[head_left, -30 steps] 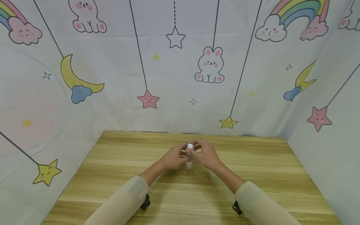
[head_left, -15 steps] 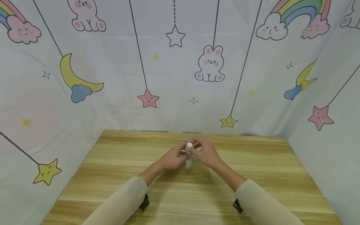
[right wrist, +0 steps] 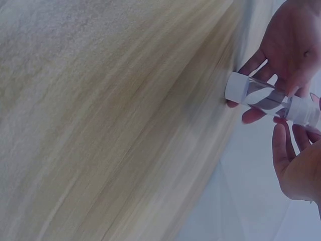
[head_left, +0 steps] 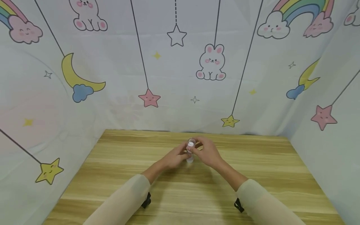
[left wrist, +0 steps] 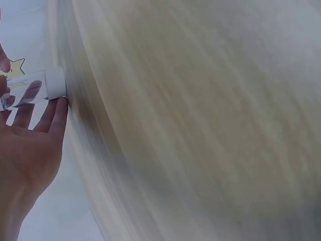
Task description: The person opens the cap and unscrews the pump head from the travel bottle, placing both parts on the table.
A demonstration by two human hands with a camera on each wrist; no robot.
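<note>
"What's that on the go over there?"
"A clear bottle, upright over the far part of the counter, white end down. Touching the wood or just above it, I can't tell."
"Anything inside?"
"I can't make out any contents through its side. Within the clear rim at the top sits a white disc."
"And the hands?"
"The left hand holds the body, thumb on one side, fingers lightly bent on the other. The right hand pinches the top between thumb and fingers. Neither is spread wide."
"The arms?"
"Both reach forward from pale sleeves, angling inward to meet at the bottle."
"Behind it?"
"A white curtain, printed with stars and rabbits."
</note>
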